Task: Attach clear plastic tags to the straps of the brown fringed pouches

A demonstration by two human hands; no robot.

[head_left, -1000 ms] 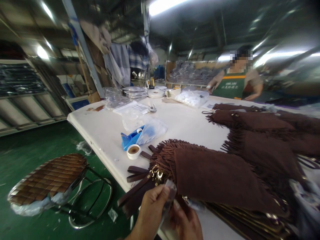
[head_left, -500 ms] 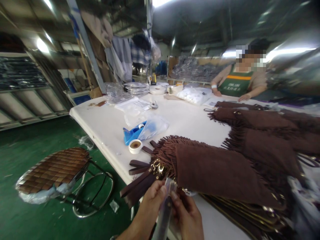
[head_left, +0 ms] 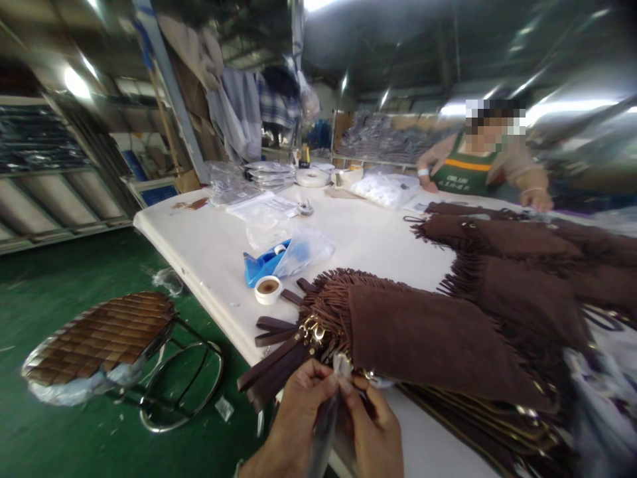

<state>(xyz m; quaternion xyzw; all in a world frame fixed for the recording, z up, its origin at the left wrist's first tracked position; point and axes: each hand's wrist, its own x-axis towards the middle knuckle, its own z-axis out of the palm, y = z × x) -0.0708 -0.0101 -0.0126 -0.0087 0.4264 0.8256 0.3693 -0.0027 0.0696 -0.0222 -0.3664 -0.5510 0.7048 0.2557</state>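
Note:
At the near table edge, my left hand (head_left: 298, 415) and my right hand (head_left: 375, 421) pinch the upper end of a plastic-sleeved strap (head_left: 324, 435) between thumbs and fingers. Its clear wrap hangs down between my wrists. Just beyond my fingertips lie brown suede fringed bags (head_left: 428, 338) in a stack, with brass clasps (head_left: 316, 332) and dark leather straps (head_left: 266, 378) sticking out at the left. What my fingertips do under the plastic is partly hidden.
A roll of tape (head_left: 267, 290) and a blue tape dispenser (head_left: 266, 262) sit on the white table (head_left: 199, 242). More fringed bags (head_left: 527, 285) lie right. A co-worker in a green apron (head_left: 462, 174) stands across. A stool (head_left: 99, 338) stands left on the green floor.
My fingers have drawn closer together at the strap's top, and the plastic there looks more bunched. Across the table, the co-worker's hand has moved right, towards the far bags.

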